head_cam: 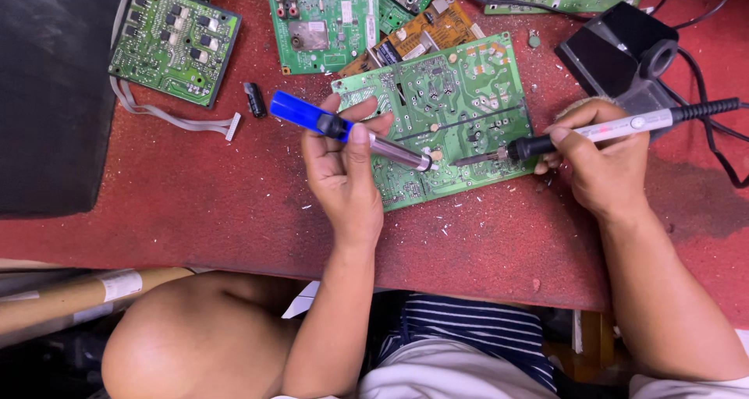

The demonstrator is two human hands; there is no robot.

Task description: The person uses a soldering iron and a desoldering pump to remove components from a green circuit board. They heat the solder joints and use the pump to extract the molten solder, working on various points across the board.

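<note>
A green circuit board point(460, 79) lies solder side up on the red worktop point(195, 204). My left hand point(343, 173) grips a desoldering pump point(304, 116) with a blue plunger end and a metal barrel; its tip rests on the board near the middle. My right hand point(601, 161) holds a soldering iron point(624, 124) with a white and black handle, and its tip touches the board close to the pump's tip.
Several other green boards point(173, 40) and an orange one point(425, 32) lie at the back. A black iron stand point(624, 48) sits at the right with cables. A black capacitor point(255, 100) lies loose. A dark panel point(47, 95) covers the left.
</note>
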